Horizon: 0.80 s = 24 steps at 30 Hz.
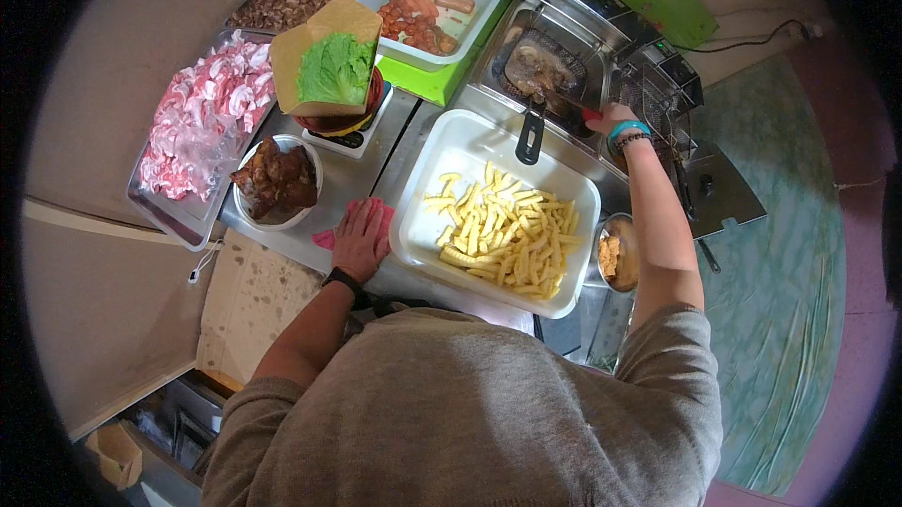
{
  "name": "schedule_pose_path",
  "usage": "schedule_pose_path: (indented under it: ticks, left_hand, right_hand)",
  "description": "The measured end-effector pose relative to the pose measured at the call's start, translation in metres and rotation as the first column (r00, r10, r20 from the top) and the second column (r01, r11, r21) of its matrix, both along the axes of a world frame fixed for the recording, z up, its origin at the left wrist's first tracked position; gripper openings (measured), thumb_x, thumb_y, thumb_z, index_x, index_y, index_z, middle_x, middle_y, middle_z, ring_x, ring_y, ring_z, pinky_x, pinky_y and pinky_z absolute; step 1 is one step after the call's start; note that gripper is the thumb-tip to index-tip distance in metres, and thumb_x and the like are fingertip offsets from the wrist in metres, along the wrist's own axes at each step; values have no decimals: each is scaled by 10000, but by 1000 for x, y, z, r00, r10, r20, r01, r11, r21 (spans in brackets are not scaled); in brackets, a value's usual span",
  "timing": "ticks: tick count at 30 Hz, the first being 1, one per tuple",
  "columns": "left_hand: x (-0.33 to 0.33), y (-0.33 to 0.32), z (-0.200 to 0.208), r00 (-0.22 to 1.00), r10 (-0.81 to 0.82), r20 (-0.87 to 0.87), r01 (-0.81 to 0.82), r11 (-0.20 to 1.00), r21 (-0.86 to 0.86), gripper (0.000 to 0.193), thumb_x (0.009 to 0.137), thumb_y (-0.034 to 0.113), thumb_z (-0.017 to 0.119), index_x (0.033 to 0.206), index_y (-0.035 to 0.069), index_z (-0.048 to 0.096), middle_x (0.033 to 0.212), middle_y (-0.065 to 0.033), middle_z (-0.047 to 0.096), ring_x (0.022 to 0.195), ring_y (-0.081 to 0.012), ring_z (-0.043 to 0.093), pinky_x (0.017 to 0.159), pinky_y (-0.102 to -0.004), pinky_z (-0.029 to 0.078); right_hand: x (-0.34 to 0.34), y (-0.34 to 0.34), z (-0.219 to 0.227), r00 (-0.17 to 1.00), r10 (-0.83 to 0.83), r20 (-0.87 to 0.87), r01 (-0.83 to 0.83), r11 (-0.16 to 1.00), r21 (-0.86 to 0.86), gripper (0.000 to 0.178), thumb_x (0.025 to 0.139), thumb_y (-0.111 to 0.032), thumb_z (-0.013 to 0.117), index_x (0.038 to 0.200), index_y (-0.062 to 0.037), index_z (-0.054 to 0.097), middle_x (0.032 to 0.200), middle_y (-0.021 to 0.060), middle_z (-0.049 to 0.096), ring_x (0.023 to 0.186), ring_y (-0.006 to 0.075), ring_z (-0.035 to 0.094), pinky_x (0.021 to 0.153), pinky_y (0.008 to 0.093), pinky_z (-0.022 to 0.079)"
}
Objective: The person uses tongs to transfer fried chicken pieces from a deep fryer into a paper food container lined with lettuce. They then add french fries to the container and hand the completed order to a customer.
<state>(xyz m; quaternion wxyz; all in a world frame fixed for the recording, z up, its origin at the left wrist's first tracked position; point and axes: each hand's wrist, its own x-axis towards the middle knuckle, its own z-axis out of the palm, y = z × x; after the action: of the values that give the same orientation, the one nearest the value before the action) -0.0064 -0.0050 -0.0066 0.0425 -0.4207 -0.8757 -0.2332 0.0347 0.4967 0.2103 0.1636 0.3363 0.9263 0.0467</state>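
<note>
My left hand [357,242] lies flat, fingers stretched out, on a pink cloth [325,239] on the steel counter. My right hand [616,122] is closed round a red-handled utensil [590,115], perhaps tongs. Its thin metal part reaches left into the wire fryer basket [575,70]; its tip is hard to make out. Brown food [536,65] sits in that basket, which has a black handle [530,135]. Between my arms stands a white tub [411,216] with pale crinkle-cut fries [517,234] in it.
A second basket [648,84] sits right of the first in the fryer. A bowl of fried pieces [611,258] is beside my right forearm. At left are a bucket of browned meat [274,178], raw meat [207,112] and a paper box with lettuce [336,70]; sausages [455,2] lie beyond.
</note>
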Motion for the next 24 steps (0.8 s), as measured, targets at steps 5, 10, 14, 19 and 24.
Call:
schedule_pose_path:
  ticks: [5,10,14,19,24]
  left_hand:
    - [3,-1,-1,999,13,51,-15,1000,27,560,788,263,534,1293,65,396,1380,-147,325,1289,-300,295,1055,-449,243]
    - [1,0,-2,999,7,38,-7,1000,-5,563,791,268,525,1298,67,388,1383,-146,322,1291,-297,292,1056,-447,241]
    - [2,1,5,999,13,42,-12,1000,-23,567,794,269,521,1305,68,378,1386,-147,316,1292,-296,291,1056,-449,239]
    - [1,0,3,999,14,34,-13,1000,-23,556,806,273,509,1306,67,379,1385,-150,317,1292,-298,291,1057,-451,238]
    - [2,1,0,1000,14,28,-14,1000,-18,540,817,278,500,1300,64,390,1381,-151,323,1286,-307,299,1052,-455,246]
  right_hand:
    - [25,-24,22,991,74,-114,-77,997,-27,464,702,-410,654,1063,-120,625,989,183,626,952,325,587,819,400,471]
    - [49,-51,30,971,116,-207,-67,971,231,415,730,-451,653,968,-112,644,904,134,654,842,312,624,720,417,506]
    - [56,-63,35,969,54,-242,15,961,275,394,729,-441,655,977,-136,641,910,138,652,848,317,620,713,419,503]
    - [70,-39,39,946,72,-316,-46,995,90,427,720,-444,668,992,-115,648,901,165,649,860,348,608,742,425,479]
    - [74,-5,35,921,-123,-369,103,992,-76,468,712,-446,684,981,-64,655,917,184,642,874,329,611,769,399,472]
